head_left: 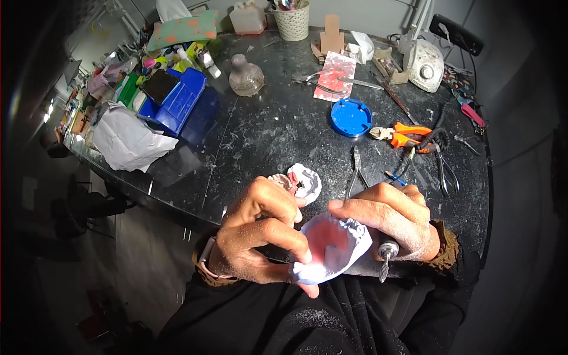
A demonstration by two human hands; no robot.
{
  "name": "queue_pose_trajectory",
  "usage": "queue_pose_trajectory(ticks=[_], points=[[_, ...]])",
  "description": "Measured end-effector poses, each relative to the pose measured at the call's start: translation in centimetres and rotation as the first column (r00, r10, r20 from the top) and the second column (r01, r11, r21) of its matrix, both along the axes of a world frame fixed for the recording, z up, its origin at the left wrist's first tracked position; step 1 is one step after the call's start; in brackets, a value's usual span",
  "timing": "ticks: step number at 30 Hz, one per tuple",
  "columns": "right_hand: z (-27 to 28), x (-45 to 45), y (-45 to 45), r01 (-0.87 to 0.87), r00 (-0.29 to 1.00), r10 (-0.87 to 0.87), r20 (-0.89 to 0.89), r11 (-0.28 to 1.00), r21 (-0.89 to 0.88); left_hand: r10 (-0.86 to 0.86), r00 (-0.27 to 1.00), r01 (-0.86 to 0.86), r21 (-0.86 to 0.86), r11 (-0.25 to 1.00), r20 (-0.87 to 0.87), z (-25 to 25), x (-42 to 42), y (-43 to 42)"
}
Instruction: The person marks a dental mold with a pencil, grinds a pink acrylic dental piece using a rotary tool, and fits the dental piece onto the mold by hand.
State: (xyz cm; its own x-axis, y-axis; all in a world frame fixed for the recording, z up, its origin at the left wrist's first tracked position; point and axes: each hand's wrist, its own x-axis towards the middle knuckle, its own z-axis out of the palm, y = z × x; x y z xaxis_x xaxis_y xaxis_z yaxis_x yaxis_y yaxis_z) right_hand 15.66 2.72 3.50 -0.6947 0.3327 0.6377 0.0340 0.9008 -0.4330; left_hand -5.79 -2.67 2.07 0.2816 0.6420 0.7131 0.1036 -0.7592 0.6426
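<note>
A chalky cast (346, 257), off-white with a bluish cast to its shadows, is held in front of the person's lap, just past the near edge of the worktop (236, 136). It is a curved, hollow shape with a lumpy, uneven rim, and its scooped inner face carries a smooth pink layer (328, 236). The left hand (257, 234) pinches its near-left end: the fingers (275, 234) are bent, one tip pressing on the inner side and another showing beneath the rim, the gap between them narrow and filled by the cast. The right hand (387, 216) is curled, one fingertip resting on the far rim, and is closed around a rotary tool (387, 249), whose body is mostly hidden; its fluted metal bur (384, 271) points toward the person, apart from the cast. Pale dust coats the skin and speckles the black sleeve (441, 307). Just beyond the left hand lies a smaller white cast (307, 183) with ragged edges, beside a rounded tan piece (279, 180). Slim metal pliers (356, 171) lie near the right hand; farther off are orange-handled cutters (408, 136), a round blue plastic dish (351, 117) and a card smeared pink (326, 86). A rounded, cloudy bottle (245, 77) stands farther left, near a glossy blue bin (183, 103) and crumpled white paper (130, 139).
</note>
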Motion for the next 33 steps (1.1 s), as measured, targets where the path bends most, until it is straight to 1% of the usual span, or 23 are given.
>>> queue_pose_trajectory(ticks=[2, 8, 10, 13, 16, 18, 20, 23, 28, 33], points=[[-0.3, 0.0, 0.0, 0.002, 1.000, -0.002, -0.011, 1.000, 0.008, 0.019, 1.000, -0.020, -0.012, 1.000, -0.018, 0.1, 0.0, -0.3], [-0.5, 0.1, -0.1, 0.002, 0.999, -0.001, -0.032, 0.999, 0.046, 0.065, 0.995, -0.060, 0.076, 0.995, -0.071, 0.1, 0.1, -0.6], [-0.6, 0.0, -0.1, 0.003, 0.999, 0.000, -0.041, 0.998, 0.059, 0.050, 0.998, -0.046, 0.070, 0.997, -0.047, 0.0, 0.2, -0.6], [0.2, 0.3, -0.5, 0.022, 0.999, -0.022, 0.041, 1.000, 0.001, 0.015, 1.000, -0.015, 0.049, 0.999, -0.010, -0.4, 0.4, -0.5], [0.3, 0.4, -0.4, -0.009, 0.999, 0.009, 0.044, 1.000, -0.009, -0.009, 1.000, 0.009, 0.025, 1.000, 0.017, -0.4, 0.4, -0.5], [-0.7, 0.0, -0.1, -0.011, 0.999, 0.014, -0.048, 0.999, 0.052, -0.018, 0.999, 0.018, 0.019, 1.000, 0.030, -0.5, 0.5, -0.6], [-1.0, -0.2, 0.0, -0.008, 0.996, 0.014, -0.084, 0.997, 0.079, -0.023, 0.999, 0.022, 0.025, 0.999, 0.042, -0.5, 0.5, -0.6], [-0.8, -0.1, -0.2, -0.003, 0.998, 0.008, -0.058, 0.998, 0.070, -0.033, 0.999, 0.033, 0.027, 0.999, 0.020, -0.4, 0.5, -0.5], [-0.9, 0.1, 0.0, -0.032, 0.999, 0.035, -0.034, 0.997, 0.068, 0.004, 1.000, -0.003, 0.034, 0.999, -0.016, -0.3, 0.6, -0.8], [-0.8, -0.1, -0.1, -0.040, 0.998, 0.041, -0.043, 0.999, 0.024, 0.003, 0.997, 0.001, 0.040, 0.999, -0.083, 0.2, 0.1, -0.8]])
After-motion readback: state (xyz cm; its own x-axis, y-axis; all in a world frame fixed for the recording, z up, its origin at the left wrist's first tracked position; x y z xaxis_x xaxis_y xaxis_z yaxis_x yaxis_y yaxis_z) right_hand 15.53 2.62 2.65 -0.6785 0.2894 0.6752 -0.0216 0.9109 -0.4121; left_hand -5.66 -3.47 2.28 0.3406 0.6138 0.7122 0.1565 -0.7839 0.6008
